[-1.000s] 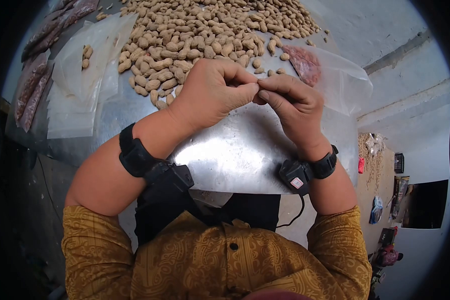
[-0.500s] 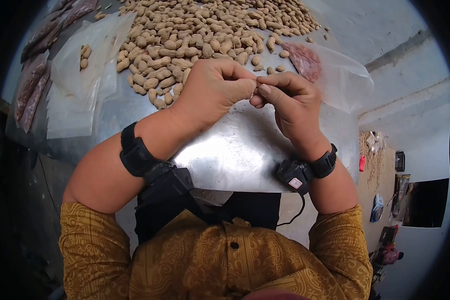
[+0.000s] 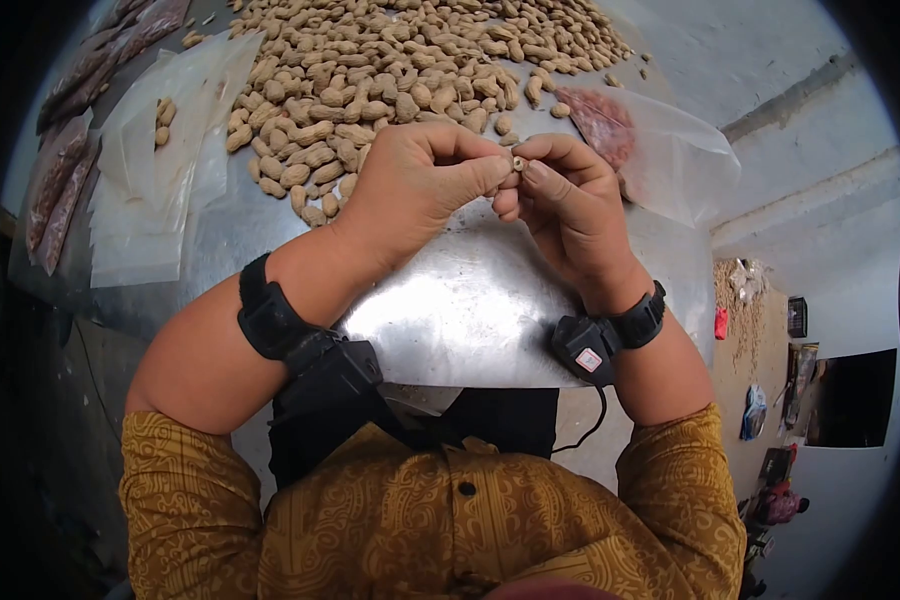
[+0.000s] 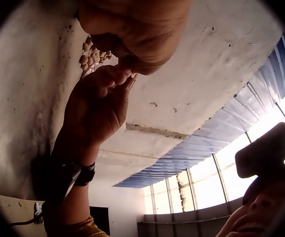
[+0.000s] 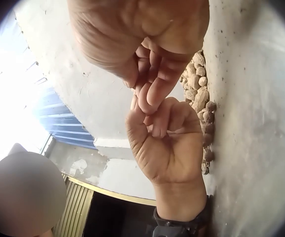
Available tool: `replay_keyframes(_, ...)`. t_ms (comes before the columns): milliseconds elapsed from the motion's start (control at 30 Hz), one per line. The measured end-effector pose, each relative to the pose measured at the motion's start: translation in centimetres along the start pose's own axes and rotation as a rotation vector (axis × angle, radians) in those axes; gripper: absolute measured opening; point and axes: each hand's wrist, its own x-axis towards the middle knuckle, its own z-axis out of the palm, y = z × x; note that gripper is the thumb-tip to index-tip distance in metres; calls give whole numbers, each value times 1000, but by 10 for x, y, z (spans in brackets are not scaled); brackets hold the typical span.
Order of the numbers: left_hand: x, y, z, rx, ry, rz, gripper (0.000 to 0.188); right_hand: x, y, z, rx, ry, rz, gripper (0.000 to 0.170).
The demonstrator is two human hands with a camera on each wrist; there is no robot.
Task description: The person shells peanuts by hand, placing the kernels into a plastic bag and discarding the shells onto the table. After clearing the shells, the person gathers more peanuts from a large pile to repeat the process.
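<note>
Over the near side of the metal table (image 3: 420,335), my two hands meet at the fingertips. Between thumb and forefinger my left hand (image 3: 420,185) pinches one end of a small peanut (image 3: 518,163), and a pale, hollow-looking bit of its shell shows. From the other side, the thumb and fingers of my right hand (image 3: 582,205) grip it too. Fingers hide most of it in both wrist views. Just beyond the hands spreads a large heap of unshelled peanuts (image 3: 370,75).
Flat clear plastic bags (image 3: 140,235) lie at the left, a few peanuts on them. Filled bags of reddish kernels (image 3: 62,190) sit at the far left edge. Right of the heap is a partly filled clear bag (image 3: 675,160). The table's front edge is close to my body.
Earlier the fingertips were pressed together over the peanut; now they have drawn slightly apart and its pale shell shows. The right hand has turned and shifted a little toward the left.
</note>
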Motion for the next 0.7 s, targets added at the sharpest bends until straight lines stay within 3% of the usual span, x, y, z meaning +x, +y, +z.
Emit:
replay_keyframes(167, 3, 1, -3, -23, -63, 8, 13, -4, -6, 7, -229, -22, -31, 20)
replay_keyframes(300, 0, 3, -1, 89, -71, 5, 17, -14, -20, 8, -169, -145, 5, 16)
replay_keyframes(467, 4, -3, -6, 166, -85, 119, 22, -69, -76, -10, -254, -76, -178, 16)
replay_keyframes(533, 5, -4, -9, 214, -39, 135, 24, -104, -113, -29, -332, 90, -303, 15)
replay_keyframes(667, 7, -8, -13, 209, -28, 133, 23, -177, -163, -95, -871, 693, -584, 14)
replay_keyframes(700, 7, -9, -11, 194, -6, 127, 21, -194, -169, -118, -976, 838, -556, 16)
